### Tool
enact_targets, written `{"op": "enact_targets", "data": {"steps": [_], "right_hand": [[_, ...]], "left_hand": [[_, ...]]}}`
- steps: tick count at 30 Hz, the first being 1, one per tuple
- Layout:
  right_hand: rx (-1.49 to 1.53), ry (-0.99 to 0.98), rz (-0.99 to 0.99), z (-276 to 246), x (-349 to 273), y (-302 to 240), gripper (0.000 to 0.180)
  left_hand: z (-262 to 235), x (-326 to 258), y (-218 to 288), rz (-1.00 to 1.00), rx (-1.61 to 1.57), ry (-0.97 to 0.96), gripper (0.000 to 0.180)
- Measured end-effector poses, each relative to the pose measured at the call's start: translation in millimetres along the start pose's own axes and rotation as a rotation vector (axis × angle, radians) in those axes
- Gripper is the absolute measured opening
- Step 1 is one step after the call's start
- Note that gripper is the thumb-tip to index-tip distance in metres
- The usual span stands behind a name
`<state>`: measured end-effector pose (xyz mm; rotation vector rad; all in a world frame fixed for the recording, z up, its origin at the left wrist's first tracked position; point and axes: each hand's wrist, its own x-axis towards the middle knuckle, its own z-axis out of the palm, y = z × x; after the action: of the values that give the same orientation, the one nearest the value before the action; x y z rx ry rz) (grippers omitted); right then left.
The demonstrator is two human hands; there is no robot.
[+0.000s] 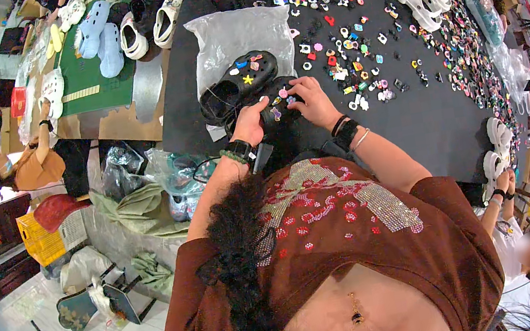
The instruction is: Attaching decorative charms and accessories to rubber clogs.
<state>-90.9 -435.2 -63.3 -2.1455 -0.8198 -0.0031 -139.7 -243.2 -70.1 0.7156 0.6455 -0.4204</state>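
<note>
Both hands work one black clog [280, 105] at the dark tabletop's [409, 123] near edge: the left hand [250, 121] clasps its side, the right hand [310, 100] pinches a small charm [291, 100] onto it, beside a second decorated clog [239, 84].

Your single head camera looks steeply down from above your chest onto the near black table [408, 116].

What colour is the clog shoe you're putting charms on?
Black. The clog under the left hand and right hand shows best in the head view.
</note>
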Motion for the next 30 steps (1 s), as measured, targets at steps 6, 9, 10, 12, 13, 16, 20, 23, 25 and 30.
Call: {"op": "enact_targets", "data": {"steps": [6,9,10,12,13,16,20,23,25,30], "right_hand": [[-0.042,0.037,-0.018,6.5,2.4,4.4,0.025],[-0.11,-0.016,-0.026,2.5,4.8,1.7,0.03],[-0.11,-0.015,-0.027,-0.3,5.3,-2.4,0.03],[-0.125,-0.07,-0.023,-6.2,5.9,-10.7,0.039],[-0.126,-0.071,-0.025,-6.5,6.9,-12.4,0.039],[-0.101,-0.089,-0.058,-6.4,6.5,-13.1,0.049],[-0.126,-0.116,-0.07,-7.2,7.4,-8.9,0.052],[-0.116,-0.125,-0.083,-5.4,10.8,-4.1,0.05],[-0.103,-0.117,-0.085,-4.7,8.7,0.3,0.049],[-0.088,-0.085,-0.113,-0.6,5.0,2.6,0.049]], "left_hand": [[5.5,0.1,-1.7,0.063,0.001,0.045,0.018],[6.5,0.1,-5.1,0.093,-0.014,0.043,0.017],[7.9,-1.3,-5.7,0.116,-0.026,0.036,0.017],[7.2,1.4,-10.4,0.136,-0.01,0.086,0.017],[6.3,3.3,-12.0,0.154,0.005,0.136,0.017],[3.2,2.0,-8.7,0.142,-0.027,0.03,0.017],[4.8,3.4,-6.3,0.078,0.032,0.093,0.017],[-5.0,9.9,-8.4,0.003,-0.015,0.005,0.018],[-5.3,12.3,-7.1,-0.049,-0.034,-0.064,0.021],[-0.1,7.7,-8.0,-0.033,-0.047,-0.063,0.024]]}}
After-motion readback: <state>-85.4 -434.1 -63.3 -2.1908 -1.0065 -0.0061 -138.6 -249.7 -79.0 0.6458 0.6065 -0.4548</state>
